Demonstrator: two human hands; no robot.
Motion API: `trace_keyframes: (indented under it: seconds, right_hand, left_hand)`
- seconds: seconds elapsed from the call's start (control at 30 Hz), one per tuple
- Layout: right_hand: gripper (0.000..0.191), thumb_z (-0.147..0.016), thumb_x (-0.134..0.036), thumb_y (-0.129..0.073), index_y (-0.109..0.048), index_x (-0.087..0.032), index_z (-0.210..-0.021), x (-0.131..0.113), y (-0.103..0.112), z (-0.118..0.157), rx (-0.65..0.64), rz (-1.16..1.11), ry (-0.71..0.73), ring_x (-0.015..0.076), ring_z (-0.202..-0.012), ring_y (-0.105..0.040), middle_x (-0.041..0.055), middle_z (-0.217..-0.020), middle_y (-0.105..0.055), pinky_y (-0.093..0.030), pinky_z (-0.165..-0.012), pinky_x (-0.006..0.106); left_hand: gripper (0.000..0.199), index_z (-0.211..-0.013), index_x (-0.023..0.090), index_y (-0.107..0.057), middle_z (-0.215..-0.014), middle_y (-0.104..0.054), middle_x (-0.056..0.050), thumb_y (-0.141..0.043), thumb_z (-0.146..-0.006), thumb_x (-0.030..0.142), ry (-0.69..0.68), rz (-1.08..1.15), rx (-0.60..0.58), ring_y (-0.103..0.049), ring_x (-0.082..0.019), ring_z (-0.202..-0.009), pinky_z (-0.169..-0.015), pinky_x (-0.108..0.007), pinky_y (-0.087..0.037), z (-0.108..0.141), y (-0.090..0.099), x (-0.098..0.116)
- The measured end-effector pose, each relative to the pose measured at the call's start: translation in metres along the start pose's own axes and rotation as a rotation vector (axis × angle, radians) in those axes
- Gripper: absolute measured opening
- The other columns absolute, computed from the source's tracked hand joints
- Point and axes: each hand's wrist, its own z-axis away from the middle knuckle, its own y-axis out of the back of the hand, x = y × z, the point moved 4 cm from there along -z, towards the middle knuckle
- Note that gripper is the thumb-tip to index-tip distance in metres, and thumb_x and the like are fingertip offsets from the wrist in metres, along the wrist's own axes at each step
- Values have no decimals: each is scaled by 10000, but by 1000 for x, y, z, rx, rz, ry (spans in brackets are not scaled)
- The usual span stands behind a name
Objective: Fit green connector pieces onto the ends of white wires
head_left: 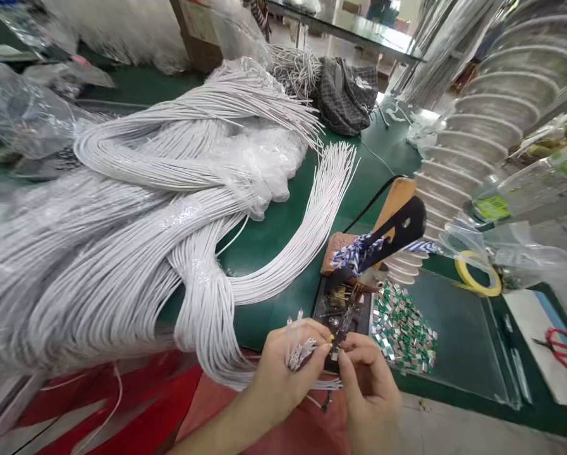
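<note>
My left hand (pixel 283 376) is closed round a small bunch of white cables (pixel 303 352), whose cut ends stick up past the fingers. Its thumb and index finger pinch at a dark metal tip. My right hand (pixel 369 387) is closed too, fingertips pressed together close to the left ones; a small silvery piece shows there, too small to name surely. Both hands are in front of a black tray (pixel 322 303) with a dark, stained fixture (pixel 347 316). Right of it lies a heap of small green-and-silver connectors (pixel 403 328).
Large bundles of white cable (pixel 122 253) cover the left of the green table (pixel 276 237). A ribbed duct hose (pixel 482 133) comes down at right. Behind the tray stands a brick-like block (pixel 334 248). Yellow tape (pixel 477 275) and red scissors (pixel 565 351) lie at right.
</note>
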Motion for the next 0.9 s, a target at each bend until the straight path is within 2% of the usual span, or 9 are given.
trace_keyframes:
  seconds: [0.07,0.17,0.27,0.37,0.53,0.7,0.9]
  right_hand:
    - [137,-918,-212,-610,-588,-221,-783,1,1,-2,32,15,-45,116,-780,-582,-2,-832,-594,-499,-693,158]
    - [173,-907,-306,-635,-587,-217,-766,5,2,0,59,37,-167,98,-618,-517,-36,-702,-528,-457,-575,145]
    - [198,-864,-396,-676,-615,-213,-816,12,3,6,45,42,-300,108,-611,-529,-30,-714,-542,-464,-568,169]
    - [217,-844,-406,-694,-640,-199,-879,20,3,7,-36,58,-342,131,-640,-574,5,-757,-603,-468,-547,188]
    - [180,-888,-373,-647,-663,-195,-904,28,7,3,-104,78,-330,151,-693,-614,34,-788,-662,-465,-552,199]
    - [145,-896,-340,-639,-674,-204,-861,23,5,-2,-112,103,-276,132,-653,-588,19,-774,-650,-455,-555,196]
    - [51,-902,-227,-617,-640,-232,-858,6,5,-9,-79,104,-87,102,-614,-546,-7,-810,-574,-431,-507,173]
  left_hand:
    - [190,-660,157,-623,-766,-696,-40,-572,-841,130,10,1,11,-649,-148,-685,-656,-220,-489,-1,1,-3]
    - [184,-658,158,-630,-756,-700,-44,-572,-831,133,21,-13,26,-655,-155,-677,-649,-224,-497,-2,2,-6]
    - [188,-642,159,-627,-750,-706,-48,-572,-820,132,23,-34,38,-661,-157,-667,-641,-220,-505,-1,1,-7]
    - [187,-646,158,-630,-746,-709,-55,-567,-821,138,10,-39,28,-670,-162,-667,-641,-224,-513,-1,1,-7]
    - [196,-691,150,-679,-789,-718,-68,-570,-854,153,-26,-30,-43,-688,-171,-714,-688,-236,-525,-1,1,-7]
    - [189,-707,148,-687,-806,-719,-68,-576,-860,141,-47,-19,-59,-693,-167,-726,-705,-231,-534,-3,2,-7]
    - [177,-712,153,-691,-792,-715,-60,-593,-857,126,-67,12,-20,-687,-163,-730,-711,-229,-531,-2,4,-7]
